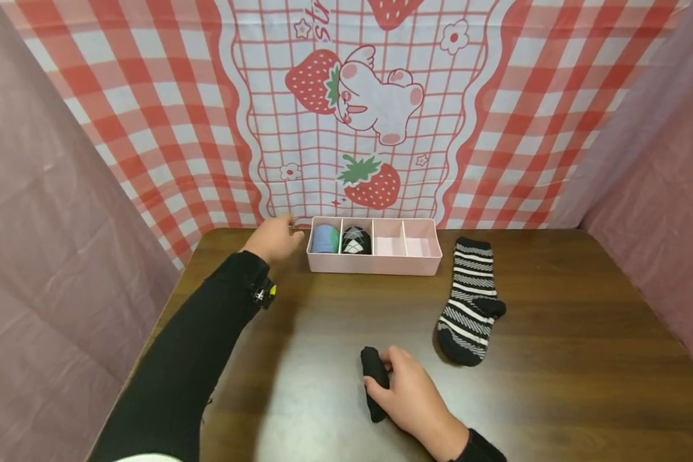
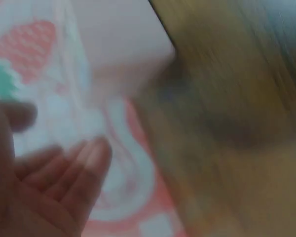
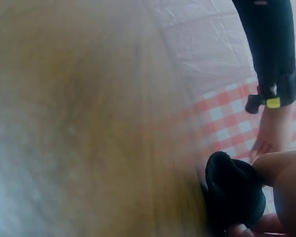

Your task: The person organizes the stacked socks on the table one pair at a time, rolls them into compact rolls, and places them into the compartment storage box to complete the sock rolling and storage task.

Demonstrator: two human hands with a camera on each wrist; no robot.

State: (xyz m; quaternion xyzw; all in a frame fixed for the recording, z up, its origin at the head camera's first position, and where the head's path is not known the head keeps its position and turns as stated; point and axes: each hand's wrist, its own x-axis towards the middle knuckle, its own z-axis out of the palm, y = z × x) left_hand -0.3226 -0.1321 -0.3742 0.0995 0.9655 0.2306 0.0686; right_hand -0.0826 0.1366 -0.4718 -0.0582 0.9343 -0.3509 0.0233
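My right hand (image 1: 411,393) grips a rolled-up black sock (image 1: 373,388) between thumb and fingers, low over the front middle of the table. The right wrist view shows the roll's folded end (image 3: 234,192). At the back, my left hand (image 1: 274,240) reaches beside the left end of a pink divided box (image 1: 375,264), its fingers extended and holding nothing. In the left wrist view those fingers (image 2: 84,173) appear relaxed below the blurred box. A rolled blue sock (image 1: 325,239) with a green patch fills the leftmost compartment, and a rolled black argyle sock (image 1: 356,240) sits beside it.
A black and white striped sock (image 1: 470,301) lies flat on the wooden table (image 1: 554,321), right of the box. Behind the box hangs a red checked cloth (image 1: 190,128) with strawberry prints. Pink curtains (image 1: 52,224) flank both sides.
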